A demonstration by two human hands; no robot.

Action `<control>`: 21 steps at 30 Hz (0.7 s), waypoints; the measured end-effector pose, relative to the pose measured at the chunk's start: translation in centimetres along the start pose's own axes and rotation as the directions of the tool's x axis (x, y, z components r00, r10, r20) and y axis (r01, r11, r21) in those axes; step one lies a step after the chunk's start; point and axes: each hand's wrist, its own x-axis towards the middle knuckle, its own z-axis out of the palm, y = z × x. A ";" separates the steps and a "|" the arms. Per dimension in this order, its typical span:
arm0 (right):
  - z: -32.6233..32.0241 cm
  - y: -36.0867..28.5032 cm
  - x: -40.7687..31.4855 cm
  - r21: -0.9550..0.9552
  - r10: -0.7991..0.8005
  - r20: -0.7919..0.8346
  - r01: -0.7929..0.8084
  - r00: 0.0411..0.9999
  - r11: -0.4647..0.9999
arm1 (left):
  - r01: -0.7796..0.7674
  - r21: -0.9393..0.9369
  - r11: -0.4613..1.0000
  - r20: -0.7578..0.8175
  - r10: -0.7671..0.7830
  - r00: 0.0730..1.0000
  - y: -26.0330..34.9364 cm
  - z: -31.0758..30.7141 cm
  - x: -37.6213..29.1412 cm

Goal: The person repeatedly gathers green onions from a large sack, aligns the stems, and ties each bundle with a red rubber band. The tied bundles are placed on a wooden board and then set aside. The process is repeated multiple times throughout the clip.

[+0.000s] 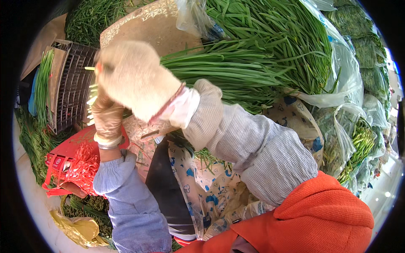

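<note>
A bunch of long green leafy stalks, which look like garlic chives (227, 66), lies across a worn board (152, 28), its pale cut ends pointing left. Over these ends is my right hand (129, 76), in a pale knitted glove and blurred; its fingers are mostly hidden. Just below it, my left hand (108, 117), in a thin tan glove, is closed around the bunch near the pale ends. A larger heap of the same greens (272, 31) rests in clear plastic beyond the bunch.
A brown plastic crate (74, 85) stands at the left, beside an upright bundle of greens (43, 85). Red ties (84, 167) lie in a red bag (76, 142) near my left forearm. Bagged greens (357, 148) stand at the right. A patterned plastic sheet (218, 193) covers my lap.
</note>
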 end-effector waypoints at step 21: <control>-13.5 8.5 -5.7 -0.662 0.345 0.619 0.233 0.706 0.712 | -0.213 0.011 0.977 -0.045 0.213 0.976 -7.1 2.5 1.7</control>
